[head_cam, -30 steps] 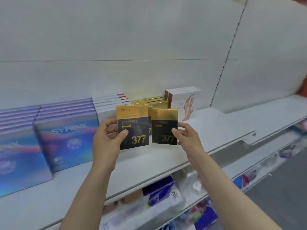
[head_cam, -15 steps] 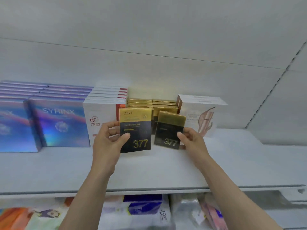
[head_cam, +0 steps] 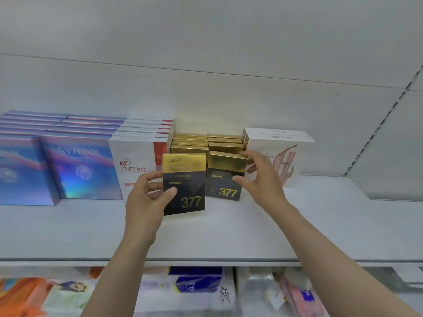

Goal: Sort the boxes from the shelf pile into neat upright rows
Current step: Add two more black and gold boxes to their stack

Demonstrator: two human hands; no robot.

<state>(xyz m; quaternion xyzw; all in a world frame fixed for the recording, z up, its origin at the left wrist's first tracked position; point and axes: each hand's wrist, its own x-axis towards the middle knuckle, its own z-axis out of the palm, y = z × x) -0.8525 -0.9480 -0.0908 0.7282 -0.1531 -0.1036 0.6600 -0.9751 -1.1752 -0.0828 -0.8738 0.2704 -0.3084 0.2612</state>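
My left hand (head_cam: 148, 197) grips a gold-and-black box marked 377 (head_cam: 184, 184) by its left edge, upright and just above the white shelf (head_cam: 206, 236). My right hand (head_cam: 258, 179) holds a second 377 box (head_cam: 225, 177) by its right side, thumb on the front and fingers at its top corner. That box stands on the shelf, leaning back against the right of two rows of gold boxes (head_cam: 207, 143). Both rows run toward the back wall.
Holographic SYRINX boxes (head_cam: 80, 168) stand in rows at the left, beside white boxes with red trim (head_cam: 137, 161). White boxes with a pink design (head_cam: 283, 156) stand right of the gold rows. Packaged goods (head_cam: 194, 291) fill the shelf below.
My right hand has carried its 377 box back and down onto the shelf at the front of the right gold row. My left hand still holds its box in front of the left row.
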